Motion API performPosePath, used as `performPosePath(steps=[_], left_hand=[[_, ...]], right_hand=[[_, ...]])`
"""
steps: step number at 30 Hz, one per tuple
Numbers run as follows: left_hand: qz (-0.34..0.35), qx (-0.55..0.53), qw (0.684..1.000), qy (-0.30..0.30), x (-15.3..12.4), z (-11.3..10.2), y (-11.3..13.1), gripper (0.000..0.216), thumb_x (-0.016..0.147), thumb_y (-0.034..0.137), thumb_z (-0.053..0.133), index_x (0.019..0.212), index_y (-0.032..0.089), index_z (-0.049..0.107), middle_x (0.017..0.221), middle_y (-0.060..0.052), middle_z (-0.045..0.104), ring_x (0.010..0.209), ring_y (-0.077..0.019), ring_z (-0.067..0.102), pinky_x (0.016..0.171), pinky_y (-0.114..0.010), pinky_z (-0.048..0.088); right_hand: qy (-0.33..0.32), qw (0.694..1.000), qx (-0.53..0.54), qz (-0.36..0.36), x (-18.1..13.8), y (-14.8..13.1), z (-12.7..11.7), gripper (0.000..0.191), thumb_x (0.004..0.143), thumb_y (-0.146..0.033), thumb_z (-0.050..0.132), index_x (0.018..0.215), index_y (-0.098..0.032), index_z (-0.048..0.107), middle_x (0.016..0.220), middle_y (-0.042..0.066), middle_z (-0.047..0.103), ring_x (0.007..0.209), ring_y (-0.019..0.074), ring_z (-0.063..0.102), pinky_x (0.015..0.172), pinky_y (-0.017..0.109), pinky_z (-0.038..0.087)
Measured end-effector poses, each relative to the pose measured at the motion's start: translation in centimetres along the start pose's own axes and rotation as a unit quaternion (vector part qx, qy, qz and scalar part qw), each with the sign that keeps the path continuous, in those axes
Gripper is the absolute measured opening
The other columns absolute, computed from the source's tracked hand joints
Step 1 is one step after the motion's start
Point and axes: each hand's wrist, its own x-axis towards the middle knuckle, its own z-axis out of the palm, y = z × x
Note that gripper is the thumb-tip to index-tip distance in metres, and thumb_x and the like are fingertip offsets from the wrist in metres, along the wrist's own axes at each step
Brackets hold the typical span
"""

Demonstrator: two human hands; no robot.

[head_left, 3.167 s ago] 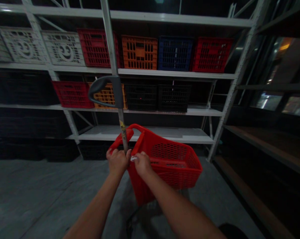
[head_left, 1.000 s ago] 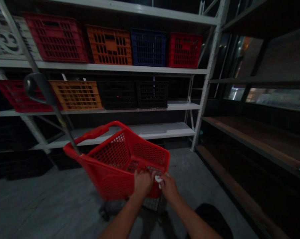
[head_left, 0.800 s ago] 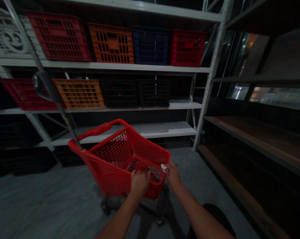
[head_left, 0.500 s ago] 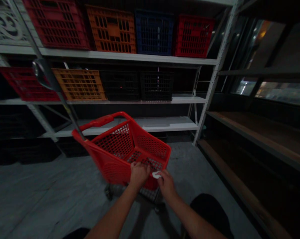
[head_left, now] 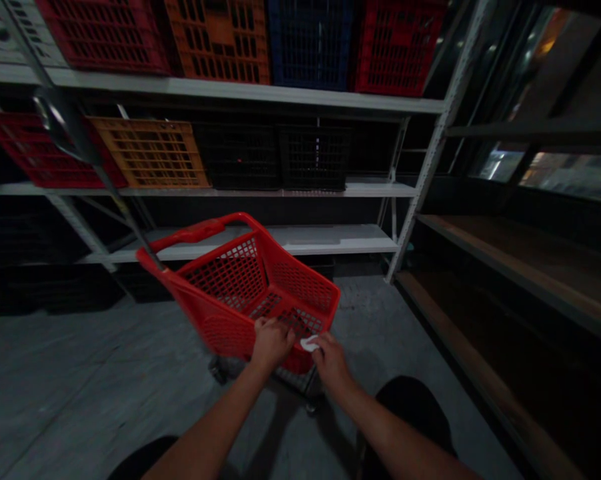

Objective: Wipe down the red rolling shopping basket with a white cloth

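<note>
A red plastic shopping basket on wheels (head_left: 230, 287) stands on the grey floor in front of me, its long grey pull handle (head_left: 75, 143) leaning up to the left. My left hand (head_left: 271, 342) curls over the basket's near rim. My right hand (head_left: 330, 359) is closed on a small white cloth (head_left: 309, 344) and presses it against the same rim, just right of the left hand.
Metal shelving (head_left: 230, 90) behind the basket carries red, orange, blue and black crates. A darker wooden rack (head_left: 520, 267) runs along the right side. My dark-clad knees (head_left: 410, 407) show at the bottom.
My hands went from the handle post to the basket's front rim as the basket turned. In the last second the right hand shifted the cloth along the rim and the camera tilted down.
</note>
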Motion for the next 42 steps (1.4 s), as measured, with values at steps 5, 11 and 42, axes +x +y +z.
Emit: performPosePath(steps=[5, 11, 42], left_hand=[[0.006, -0.008, 1.000, -0.016, -0.6, -0.7, -0.2, 0.032, 0.077, 0.026, 0.036, 0.055, 0.018, 0.058, 0.060, -0.003, 0.064, 0.069, -0.0161, 0.051, 0.076, -0.038, 0.023], [0.022, -0.012, 0.999, -0.035, -1.5, -1.3, -0.6, 0.031, 0.078, 0.025, 0.035, 0.057, 0.018, 0.057, 0.061, -0.002, 0.063, 0.068, -0.0138, 0.049, 0.076, -0.036, 0.023], [-0.060, 0.078, 0.984, -0.150, -1.4, -3.1, -2.2, 0.048, 0.086, 0.036, 0.020, 0.074, 0.014, 0.061, 0.072, -0.011, 0.065, 0.070, -0.0202, 0.060, 0.075, -0.038, 0.040]], right_hand=[[0.048, 0.998, -0.036, -0.002, 4.9, 3.2, -2.5, 0.031, 0.066, -0.002, 0.043, 0.082, -0.018, 0.064, 0.084, 0.004, 0.055, 0.080, 0.0154, 0.053, 0.075, 0.028, 0.044], [0.061, 0.994, -0.083, 0.036, 10.9, 6.1, -5.0, 0.028, 0.067, -0.003, 0.043, 0.077, -0.016, 0.066, 0.073, 0.002, 0.052, 0.066, 0.0124, 0.051, 0.066, 0.023, 0.043], [0.098, 0.995, -0.018, -0.006, 4.7, 3.3, -3.4, 0.022, 0.069, -0.008, 0.043, 0.077, -0.017, 0.061, 0.079, 0.004, 0.055, 0.075, 0.0153, 0.053, 0.069, 0.026, 0.043]])
